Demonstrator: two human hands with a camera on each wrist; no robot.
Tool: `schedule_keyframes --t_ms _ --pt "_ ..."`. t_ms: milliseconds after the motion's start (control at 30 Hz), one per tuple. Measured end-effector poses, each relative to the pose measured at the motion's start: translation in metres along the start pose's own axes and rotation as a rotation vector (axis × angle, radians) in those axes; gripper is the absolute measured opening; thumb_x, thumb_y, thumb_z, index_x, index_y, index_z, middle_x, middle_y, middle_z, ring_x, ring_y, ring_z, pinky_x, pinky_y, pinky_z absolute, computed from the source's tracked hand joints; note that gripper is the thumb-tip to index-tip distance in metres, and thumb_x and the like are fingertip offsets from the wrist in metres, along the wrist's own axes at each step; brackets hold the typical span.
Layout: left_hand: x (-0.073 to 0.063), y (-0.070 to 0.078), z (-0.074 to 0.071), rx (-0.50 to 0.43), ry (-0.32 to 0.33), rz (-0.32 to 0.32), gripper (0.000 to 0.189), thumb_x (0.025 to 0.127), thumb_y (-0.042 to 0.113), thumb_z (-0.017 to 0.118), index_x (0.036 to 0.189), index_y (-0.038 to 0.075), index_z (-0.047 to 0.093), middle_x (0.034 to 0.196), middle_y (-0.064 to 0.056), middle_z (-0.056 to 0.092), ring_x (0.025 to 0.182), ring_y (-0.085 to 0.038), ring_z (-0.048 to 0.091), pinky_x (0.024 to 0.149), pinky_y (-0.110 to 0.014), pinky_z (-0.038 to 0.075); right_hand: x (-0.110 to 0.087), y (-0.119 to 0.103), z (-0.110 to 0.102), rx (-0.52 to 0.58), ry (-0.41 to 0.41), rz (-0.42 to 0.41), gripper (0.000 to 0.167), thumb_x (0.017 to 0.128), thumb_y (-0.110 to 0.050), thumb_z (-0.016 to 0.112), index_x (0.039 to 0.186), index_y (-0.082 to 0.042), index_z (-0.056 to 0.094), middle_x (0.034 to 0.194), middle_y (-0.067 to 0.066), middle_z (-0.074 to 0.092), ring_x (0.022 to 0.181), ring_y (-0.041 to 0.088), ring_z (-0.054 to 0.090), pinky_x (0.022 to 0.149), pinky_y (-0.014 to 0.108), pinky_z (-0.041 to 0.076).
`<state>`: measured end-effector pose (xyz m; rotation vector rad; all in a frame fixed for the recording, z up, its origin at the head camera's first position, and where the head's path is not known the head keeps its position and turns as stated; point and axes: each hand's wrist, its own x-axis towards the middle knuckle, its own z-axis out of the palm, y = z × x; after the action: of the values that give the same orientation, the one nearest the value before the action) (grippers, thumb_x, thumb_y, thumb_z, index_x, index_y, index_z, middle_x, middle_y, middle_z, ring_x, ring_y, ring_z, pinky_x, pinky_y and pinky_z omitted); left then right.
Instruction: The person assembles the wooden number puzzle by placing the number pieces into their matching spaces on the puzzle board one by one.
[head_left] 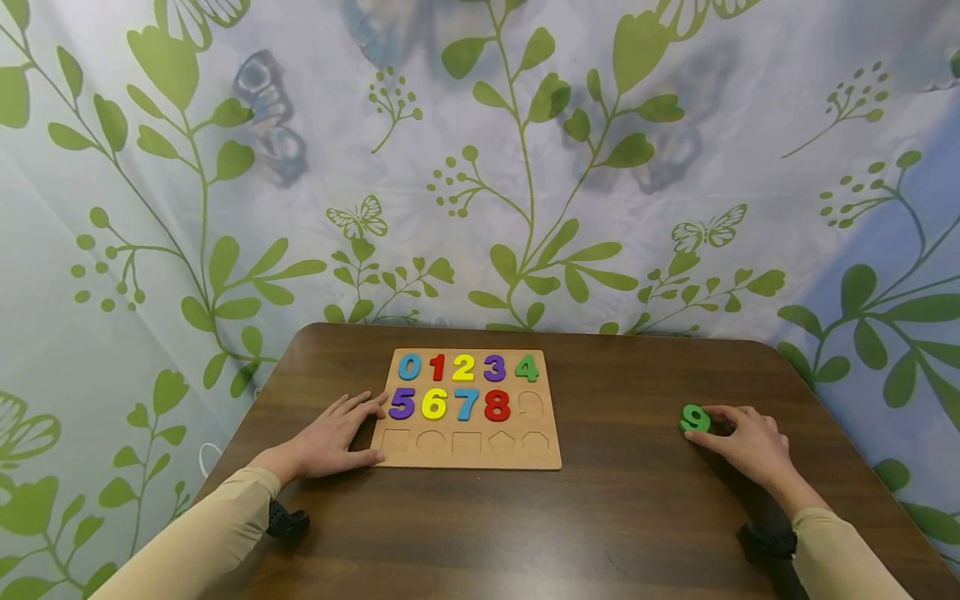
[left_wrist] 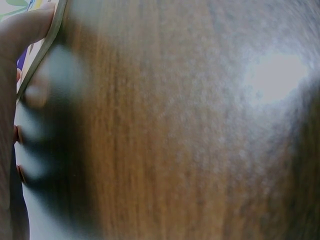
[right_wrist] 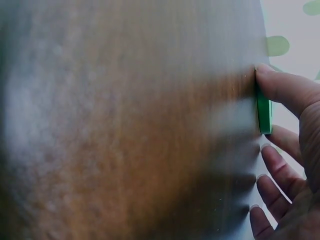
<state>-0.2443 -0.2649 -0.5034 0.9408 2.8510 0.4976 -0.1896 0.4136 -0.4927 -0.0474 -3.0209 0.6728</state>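
Note:
A wooden number puzzle board (head_left: 472,457) lies on the table, with coloured digits 0 to 8 seated in its recesses. The recess at the right end of its second row (head_left: 531,405) is bare, as are the shape recesses along the bottom row. My left hand (head_left: 330,437) rests at the board's left edge, thumb and fingertips touching it, fingers fairly straight. Well to the right of the board, my right hand (head_left: 750,442) pinches a green number 9 piece (head_left: 695,418) between thumb and index finger. In the right wrist view the green piece (right_wrist: 263,110) appears edge-on at the tabletop.
The brown wooden table (head_left: 615,500) has rounded far corners. Behind it hangs a pale curtain (head_left: 480,167) printed with green leaves and butterflies. A dark wrist strap (head_left: 287,521) sits on the left wrist, another (head_left: 772,540) on the right.

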Motion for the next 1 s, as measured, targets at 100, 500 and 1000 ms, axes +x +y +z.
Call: schedule_keyframes --t_ms 100,500,1000 --pt "0.0 0.0 0.0 0.001 0.003 0.0 0.071 0.09 0.072 0.059 0.137 0.019 0.051 0.166 -0.004 0.031 0.153 -0.037 0.023 0.122 -0.061 0.013 0.0 -0.001 0.0 0.001 0.002 -0.001 0.084 0.089 -0.064 0.07 0.14 0.002 0.056 0.134 0.036 0.046 0.117 0.061 0.035 0.078 0.069 0.031" --pt "-0.001 0.0 0.0 -0.005 -0.001 -0.001 0.071 0.09 0.072 0.06 0.136 0.018 0.051 0.166 -0.004 0.031 0.153 -0.036 0.022 0.122 -0.06 0.012 -0.001 -0.004 -0.001 -0.031 0.015 -0.023 0.084 0.089 -0.064 0.069 0.138 0.003 0.057 0.122 0.028 0.058 0.112 0.054 0.042 0.077 0.066 0.032" --pt "-0.001 -0.001 0.001 -0.001 0.004 0.003 0.071 0.09 0.073 0.059 0.136 0.02 0.051 0.166 -0.003 0.031 0.153 -0.035 0.023 0.122 -0.06 0.012 0.01 -0.021 0.0 0.001 0.039 -0.062 0.081 0.089 -0.064 0.07 0.135 0.001 0.059 0.118 0.025 0.06 0.113 0.051 0.042 0.084 0.069 0.028"
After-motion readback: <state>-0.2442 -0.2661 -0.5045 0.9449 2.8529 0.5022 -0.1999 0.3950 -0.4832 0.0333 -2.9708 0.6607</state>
